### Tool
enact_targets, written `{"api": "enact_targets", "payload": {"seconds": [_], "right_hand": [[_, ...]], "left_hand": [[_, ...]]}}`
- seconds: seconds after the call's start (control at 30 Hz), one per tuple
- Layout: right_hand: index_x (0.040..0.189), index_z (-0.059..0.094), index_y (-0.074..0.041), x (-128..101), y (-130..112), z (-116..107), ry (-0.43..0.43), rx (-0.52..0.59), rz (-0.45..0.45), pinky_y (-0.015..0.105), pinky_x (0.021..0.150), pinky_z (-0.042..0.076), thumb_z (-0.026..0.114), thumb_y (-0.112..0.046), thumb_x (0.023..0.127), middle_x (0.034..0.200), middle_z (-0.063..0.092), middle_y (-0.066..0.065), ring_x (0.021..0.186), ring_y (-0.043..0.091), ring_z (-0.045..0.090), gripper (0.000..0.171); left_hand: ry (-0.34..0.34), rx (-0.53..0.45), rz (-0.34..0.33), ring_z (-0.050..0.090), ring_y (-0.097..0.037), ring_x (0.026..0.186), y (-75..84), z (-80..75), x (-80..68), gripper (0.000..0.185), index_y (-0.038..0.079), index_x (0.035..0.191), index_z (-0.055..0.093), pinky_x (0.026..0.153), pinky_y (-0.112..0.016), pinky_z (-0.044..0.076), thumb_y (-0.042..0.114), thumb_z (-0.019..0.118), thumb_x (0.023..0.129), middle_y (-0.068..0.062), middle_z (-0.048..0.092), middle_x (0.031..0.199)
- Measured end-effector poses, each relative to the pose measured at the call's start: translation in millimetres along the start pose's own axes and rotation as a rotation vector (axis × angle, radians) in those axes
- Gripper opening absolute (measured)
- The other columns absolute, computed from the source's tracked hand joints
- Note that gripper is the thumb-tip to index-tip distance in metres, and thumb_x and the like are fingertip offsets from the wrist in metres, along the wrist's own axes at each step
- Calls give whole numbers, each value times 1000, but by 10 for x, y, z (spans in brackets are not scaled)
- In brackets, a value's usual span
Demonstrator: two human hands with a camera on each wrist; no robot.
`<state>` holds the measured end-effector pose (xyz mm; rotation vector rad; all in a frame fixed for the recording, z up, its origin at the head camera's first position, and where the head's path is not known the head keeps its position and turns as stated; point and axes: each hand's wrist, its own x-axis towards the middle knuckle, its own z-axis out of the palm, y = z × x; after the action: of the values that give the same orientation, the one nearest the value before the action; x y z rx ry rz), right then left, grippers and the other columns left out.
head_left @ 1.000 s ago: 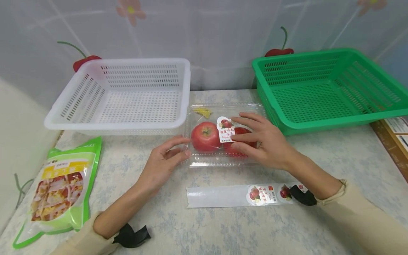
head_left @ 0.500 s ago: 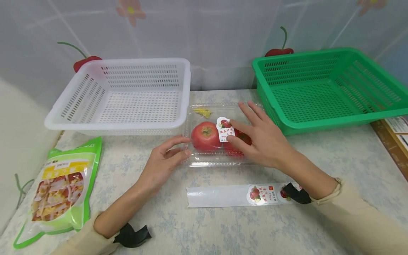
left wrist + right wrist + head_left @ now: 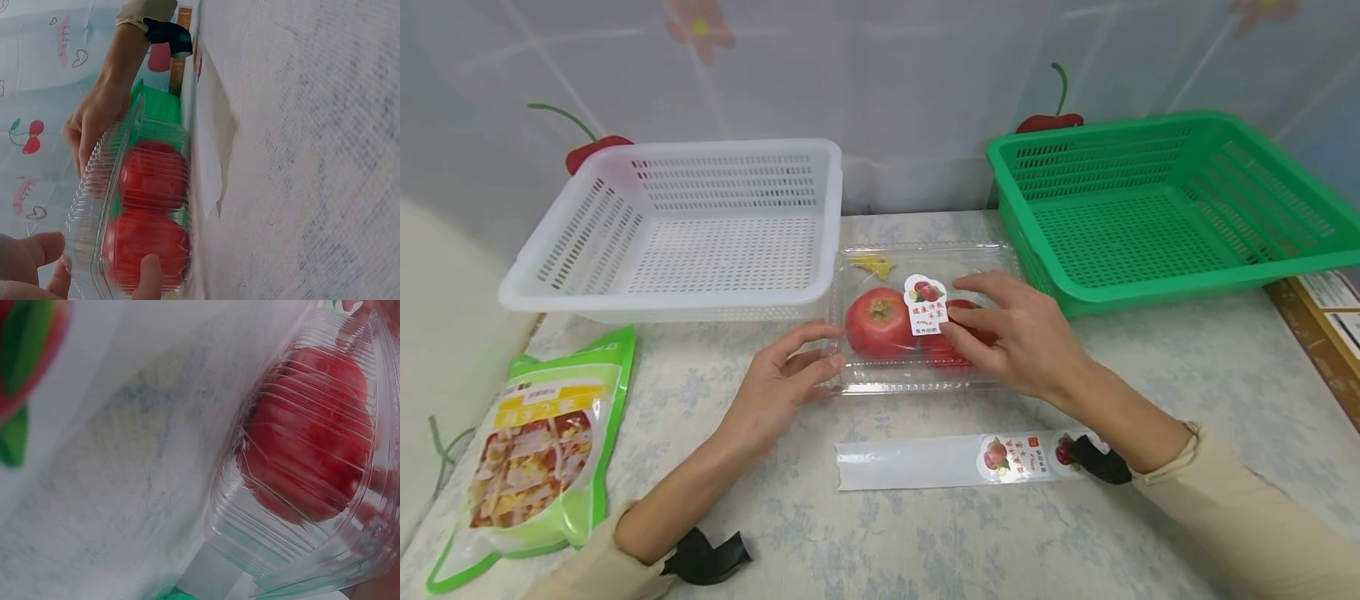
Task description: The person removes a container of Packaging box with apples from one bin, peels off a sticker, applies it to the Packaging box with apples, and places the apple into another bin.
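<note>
Hands (image 3: pixel 1022 342) on clamshell box (image 3: pixel 917 371) — apples (image 3: pixel 877 322) inside

Right hand (image 3: pixel 1015 342): a second ago flat over right apple, fingers spread across lid of clear box (image 3: pixel 925 379); half a second ago fingers lifted, splayed toward back rim; now fingers drawn in again, fingertips (image 3: pixel 951 329) at right edge of label (image 3: pixel 925 304), on lid
Right forearm swung slightly, black wrist strap (image 3: pixel 1101 460) now covering more of right sticker on backing strip (image 3: pixel 917 462)
Whole scene shifted a little left in head view
</note>
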<state>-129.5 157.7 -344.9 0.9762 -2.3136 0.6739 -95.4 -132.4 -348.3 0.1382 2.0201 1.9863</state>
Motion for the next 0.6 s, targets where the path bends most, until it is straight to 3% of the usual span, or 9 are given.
{"api": "enact_targets", "payload": {"seconds": [0.1,0.23,0.33,0.47,0.53,0.6], "right_hand": [[89,80,-5,-4,3,3,1,22,-13,49,85,53,58,-37,96,108,69,13,97,28,64,39],[93,79,-5,-16,1,-22,-30,24,14,55,97,46,68,-29,88,112,68,14,103,30,63,27],[112,75,-11,-11,-9,-58,-147,-14,92,56,102,41,69,-31,88,131,59,16,122,33,53,33],[143,55,-23,24,-35,-106,-373,-117,178,57,114,24,58,-47,95,157,31,16,145,36,22,54],[147,49,-27,40,-45,-119,-439,-138,186,57,116,17,54,-52,96,160,23,14,148,35,13,58],[144,52,-27,43,-48,-127,-454,-127,175,58,116,15,54,-53,96,161,23,13,148,35,11,55]], "left_hand": [[2,-1,-3,48,-30,126,0,-3,0,37,0,130,56,87,-39,56,4,64,94,-6,44,141],[-2,-9,-4,46,-31,128,14,11,7,37,-1,130,55,87,-40,56,3,64,94,-8,45,141],[-5,-14,-3,45,-31,130,22,22,8,36,-2,129,55,87,-41,56,2,63,94,-10,44,142],[-9,-26,-10,46,-32,128,29,33,5,38,-1,130,53,87,-44,56,2,61,94,-13,44,141],[-10,-33,-28,48,-34,123,39,36,7,41,3,134,52,87,-44,55,1,60,94,-17,47,134],[-15,-30,-53,48,-34,122,58,40,16,46,9,139,50,88,-44,55,2,57,94,-16,46,135]]}}
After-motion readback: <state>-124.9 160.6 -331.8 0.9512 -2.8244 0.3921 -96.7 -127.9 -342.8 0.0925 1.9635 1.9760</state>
